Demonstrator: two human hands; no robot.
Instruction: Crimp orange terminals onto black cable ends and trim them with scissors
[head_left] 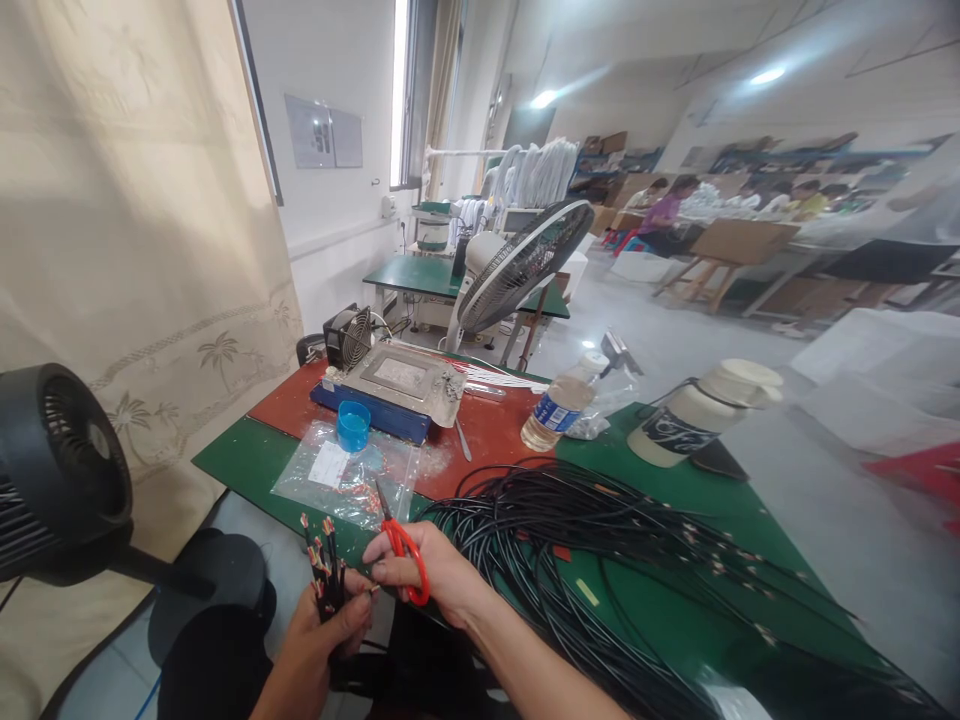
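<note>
Several black cables (327, 570) with stripped, reddish-tipped ends stand upright in my left hand (330, 625), whose fingers are wrapped round them. My right hand (427, 565) holds red-handled scissors (409, 560), the blades pointing up and away over the table edge. Its fingertips are close to my left thumb, by a single cable end; whether they touch it I cannot tell. Beyond both hands lies a clear plastic bag (300, 480) with small orange-red scraps on it and a blue round cup (352, 427). A large bundle of black cables (540, 510) spreads over the green table (232, 455) to the right.
A blue-based solder pot (397, 385) sits on the red mat (487, 430) with a small fan (347, 338) behind. A bottle of liquid (553, 410) and a cream jug (686, 415) stand farther right. A black fan (64, 470) is at left. People sit at far tables.
</note>
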